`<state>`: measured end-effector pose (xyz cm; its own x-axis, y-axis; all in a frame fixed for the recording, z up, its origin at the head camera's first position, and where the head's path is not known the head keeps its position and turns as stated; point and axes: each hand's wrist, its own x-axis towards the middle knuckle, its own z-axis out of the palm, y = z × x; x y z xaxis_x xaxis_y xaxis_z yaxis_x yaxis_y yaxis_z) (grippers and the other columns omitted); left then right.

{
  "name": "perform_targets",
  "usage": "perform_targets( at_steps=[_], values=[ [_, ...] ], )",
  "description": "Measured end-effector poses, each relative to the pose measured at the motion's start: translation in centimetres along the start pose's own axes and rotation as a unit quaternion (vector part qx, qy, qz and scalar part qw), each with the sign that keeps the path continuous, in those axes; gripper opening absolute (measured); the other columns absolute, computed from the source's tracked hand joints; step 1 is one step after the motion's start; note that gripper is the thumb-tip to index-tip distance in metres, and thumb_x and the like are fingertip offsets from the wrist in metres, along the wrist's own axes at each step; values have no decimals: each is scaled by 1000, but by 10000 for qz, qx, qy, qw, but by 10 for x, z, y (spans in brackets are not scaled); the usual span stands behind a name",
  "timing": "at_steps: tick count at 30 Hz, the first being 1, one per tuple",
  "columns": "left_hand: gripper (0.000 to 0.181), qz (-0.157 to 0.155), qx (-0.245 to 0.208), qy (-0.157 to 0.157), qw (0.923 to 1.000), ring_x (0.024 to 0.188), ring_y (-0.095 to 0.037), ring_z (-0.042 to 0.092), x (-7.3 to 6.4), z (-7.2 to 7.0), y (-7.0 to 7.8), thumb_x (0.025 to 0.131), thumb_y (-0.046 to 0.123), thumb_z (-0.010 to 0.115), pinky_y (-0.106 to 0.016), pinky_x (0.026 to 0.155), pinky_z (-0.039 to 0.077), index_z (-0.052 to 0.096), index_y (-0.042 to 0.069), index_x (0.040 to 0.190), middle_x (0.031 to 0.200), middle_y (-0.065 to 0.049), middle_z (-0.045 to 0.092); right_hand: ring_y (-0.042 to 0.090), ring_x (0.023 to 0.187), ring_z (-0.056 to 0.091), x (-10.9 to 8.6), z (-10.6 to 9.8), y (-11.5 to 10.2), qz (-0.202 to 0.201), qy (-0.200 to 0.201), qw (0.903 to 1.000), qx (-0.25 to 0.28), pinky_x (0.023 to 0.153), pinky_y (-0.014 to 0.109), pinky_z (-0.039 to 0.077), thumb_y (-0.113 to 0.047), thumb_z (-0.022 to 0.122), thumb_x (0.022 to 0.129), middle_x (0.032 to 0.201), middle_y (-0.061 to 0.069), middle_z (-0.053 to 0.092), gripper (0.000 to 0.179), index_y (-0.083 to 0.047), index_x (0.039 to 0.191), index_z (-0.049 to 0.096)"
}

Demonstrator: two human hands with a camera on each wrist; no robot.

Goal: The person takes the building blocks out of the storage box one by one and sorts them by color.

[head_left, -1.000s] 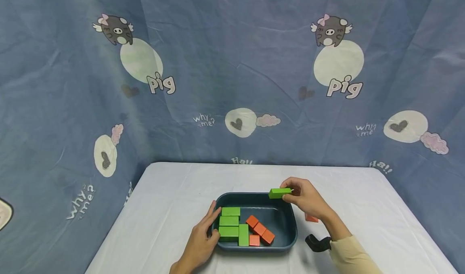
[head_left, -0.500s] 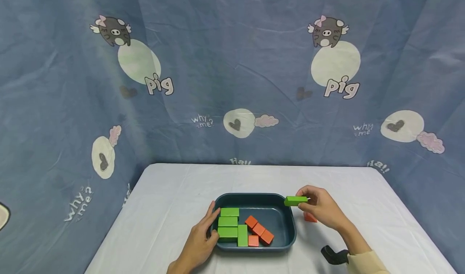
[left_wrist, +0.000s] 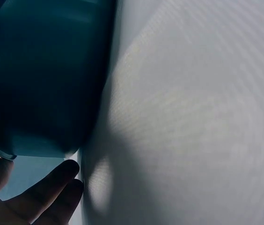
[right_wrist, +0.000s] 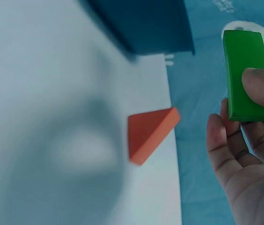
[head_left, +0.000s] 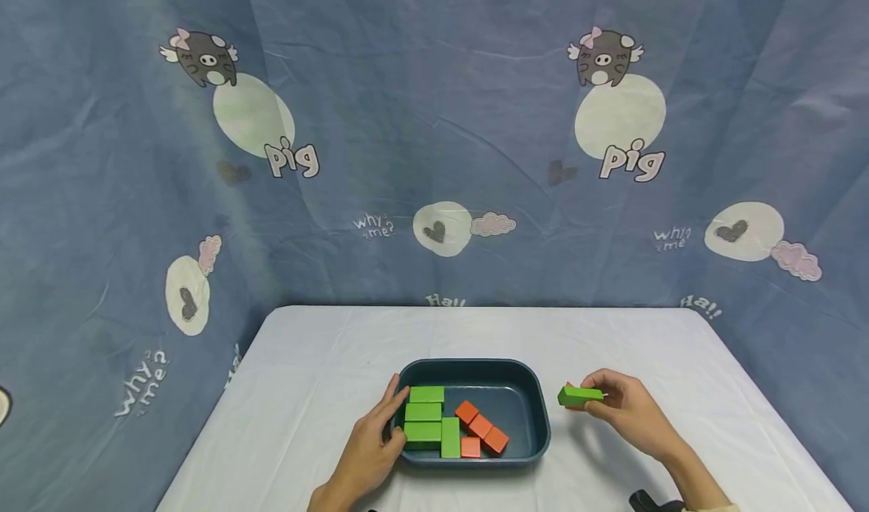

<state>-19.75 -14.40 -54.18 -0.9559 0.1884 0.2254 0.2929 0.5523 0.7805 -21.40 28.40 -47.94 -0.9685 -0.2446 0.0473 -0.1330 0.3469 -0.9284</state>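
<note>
My right hand (head_left: 634, 414) pinches a green rectangular block (right_wrist: 248, 75) between thumb and fingers, in the air to the right of the tray. Under it, an orange wedge-shaped block (right_wrist: 146, 136) rests on the white tabletop, mostly covered by the green one in the head view. My left hand (head_left: 370, 444) lies against the left end of the dark blue tray (head_left: 475, 463), fingers spread, with thumb and fingertips at the rim. Inside the tray, several green blocks (head_left: 424, 435) are packed at the left. Several small orange blocks (head_left: 480, 426) sit beside them, some in a slanted row.
A white cloth (head_left: 305, 361) covers the table. Behind it hangs a blue curtain (head_left: 380, 82) printed with pigs. The tray's right and back inner floor (head_left: 512, 410) shows bare. A black piece (head_left: 652, 501) is at my right wrist.
My right hand has carried the green block from over the tray's back right corner to the right and nearer, over the orange wedge. The left hand stays at the tray.
</note>
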Motion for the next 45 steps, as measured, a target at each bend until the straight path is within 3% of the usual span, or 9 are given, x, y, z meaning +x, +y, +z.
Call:
perform_targets(
  at_steps=[6, 15, 26, 36, 45],
  values=[
    [68, 5, -18, 27, 10000, 145, -12, 32, -1, -1, -2, 86, -1, 58, -48, 113, 38, 49, 11, 152, 164, 10, 24, 25, 93, 68, -14, 2, 13, 480, 328, 9982, -145, 78, 27, 57, 4, 71, 88, 109, 15, 65, 20, 2, 107, 64],
    [67, 87, -8, 60, 9999, 144, -14, 35, -1, -1, -2, 84, -2, 59, -48, 112, 39, 51, 10, 150, 163, 9, 26, 16, 94, 68, -28, 8, 29, 547, 379, 9978, -72, 82, 24, 57, 5, 72, 87, 105, 14, 66, 22, 5, 107, 64],
    [68, 117, -48, 71, 9999, 144, -12, 34, 1, -2, -1, 84, -2, 59, -48, 113, 38, 52, 10, 150, 163, 9, 27, 15, 96, 66, -39, 16, 37, 995, 857, 9894, -620, 93, 24, 53, 10, 73, 83, 101, 9, 68, 22, 2, 103, 67],
    [68, 151, -48, 103, 9998, 143, -11, 35, 1, -2, -1, 83, -2, 60, -47, 112, 39, 53, 10, 150, 162, 8, 29, 11, 96, 65, -47, 18, 49, 1101, 923, 9830, -1147, 90, 25, 54, 3, 75, 84, 101, 4, 69, 21, -3, 103, 68],
    [69, 116, -125, 91, 9998, 143, -11, 35, 3, -2, 0, 83, -2, 59, -47, 112, 39, 52, 12, 150, 163, 5, 30, 13, 101, 61, -46, 22, 53, 1385, 997, 9761, -1347, 95, 29, 50, 0, 76, 83, 102, 0, 70, 21, -7, 102, 70]
  ],
)
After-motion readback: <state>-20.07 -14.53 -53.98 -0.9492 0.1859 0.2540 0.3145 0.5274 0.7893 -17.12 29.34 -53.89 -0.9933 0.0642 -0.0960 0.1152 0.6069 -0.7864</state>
